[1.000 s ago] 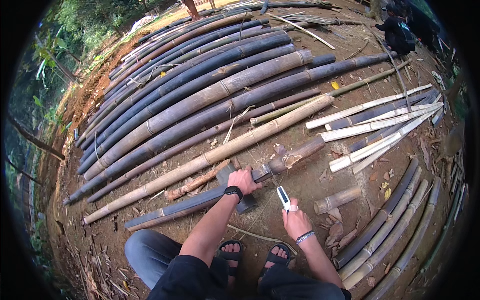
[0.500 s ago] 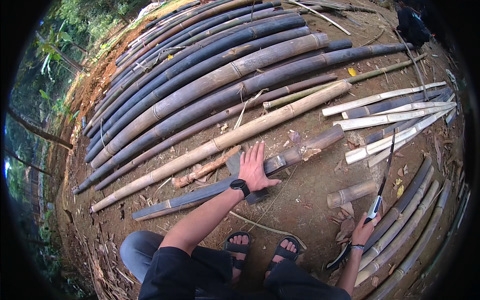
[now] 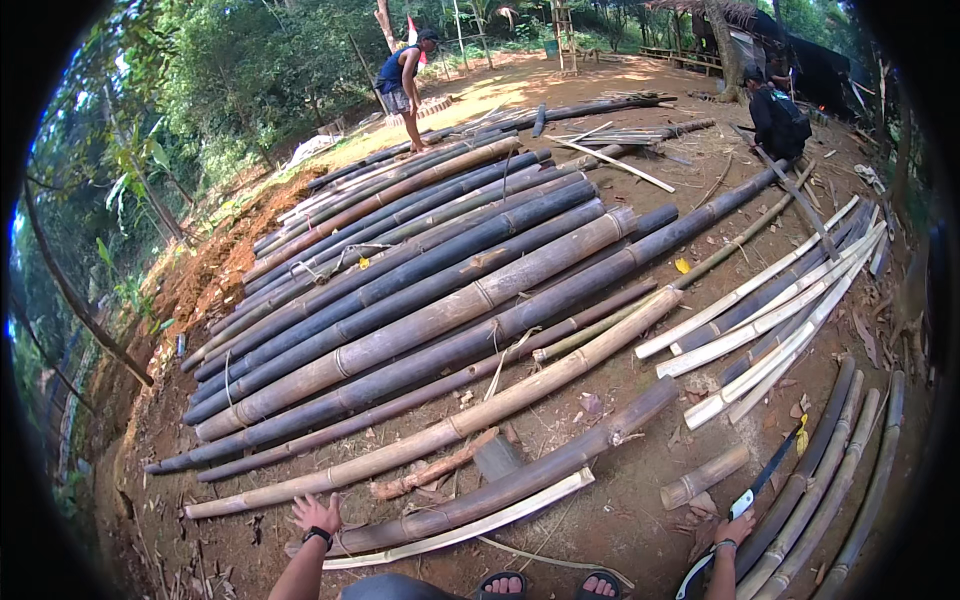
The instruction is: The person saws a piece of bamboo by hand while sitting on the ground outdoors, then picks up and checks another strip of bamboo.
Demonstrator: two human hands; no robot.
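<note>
My left hand (image 3: 318,513) is spread with nothing in it, over the left end of a dark bamboo pole (image 3: 520,492); whether it touches the pole I cannot tell. Along the pole's near side runs a pale split bamboo strip (image 3: 470,522). My right hand (image 3: 735,528) is closed round the white and black handle of a hand saw (image 3: 768,470), held low at the right. Its dark blade points away from me, and its tip is beside a yellow leaf. Under the dark pole sits a short grey block (image 3: 496,458).
Many bamboo poles (image 3: 420,345) lie side by side ahead. Pale split strips (image 3: 770,300) are fanned out on the right, with more poles (image 3: 810,490) nearer. A short bamboo piece (image 3: 705,477) lies between. One person (image 3: 402,80) stands far off; another (image 3: 775,120) crouches at right.
The view has tilted up, showing two people. My left hand has gone from the pole's middle to its left end. The pale strip now shows along the near side. The saw stays in my right hand.
</note>
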